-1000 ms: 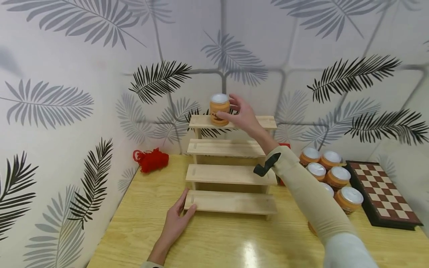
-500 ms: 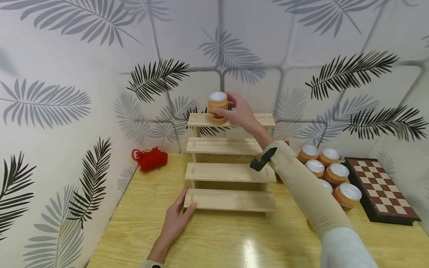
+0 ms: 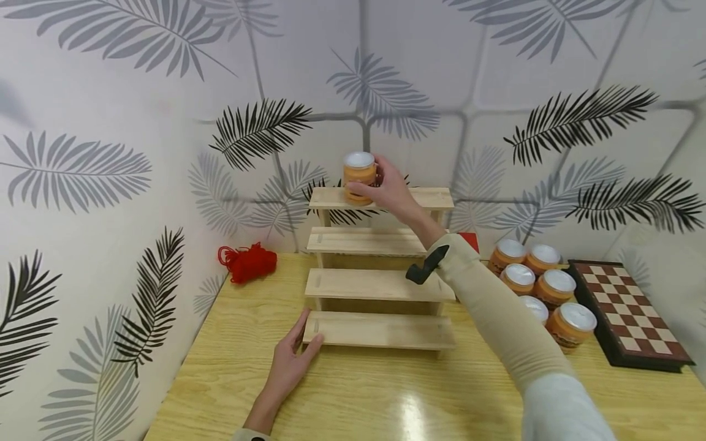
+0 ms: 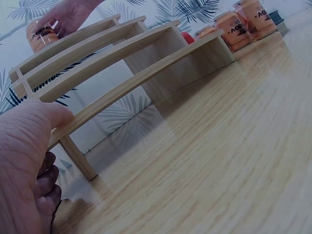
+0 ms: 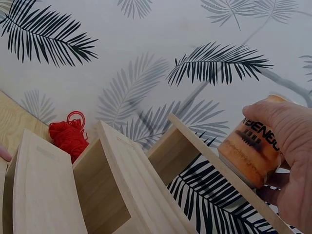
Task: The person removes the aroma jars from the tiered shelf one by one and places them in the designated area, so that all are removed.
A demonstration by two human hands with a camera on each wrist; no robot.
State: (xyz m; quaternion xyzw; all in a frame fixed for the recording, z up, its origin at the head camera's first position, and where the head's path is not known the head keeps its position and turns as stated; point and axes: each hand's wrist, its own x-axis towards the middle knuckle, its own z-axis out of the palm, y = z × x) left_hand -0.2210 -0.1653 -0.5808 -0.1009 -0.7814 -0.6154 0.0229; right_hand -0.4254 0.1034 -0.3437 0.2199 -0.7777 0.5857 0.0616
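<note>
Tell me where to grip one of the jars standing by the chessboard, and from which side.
Take the front jar round its orange wall just under the white lid, coming from the front right. It stands upright, its neighbours crowd its back and left, and the chessboard lies close on its right, so the near side looks most open.

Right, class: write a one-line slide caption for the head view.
Right hand holds an orange jar on the rack's top step; left hand touches the bottom step.

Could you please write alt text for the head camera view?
A person's right hand holds an orange jar on the top step of a wooden tiered shelf, while the left hand rests against its bottom step. More orange jars and a chessboard sit at right.
</note>
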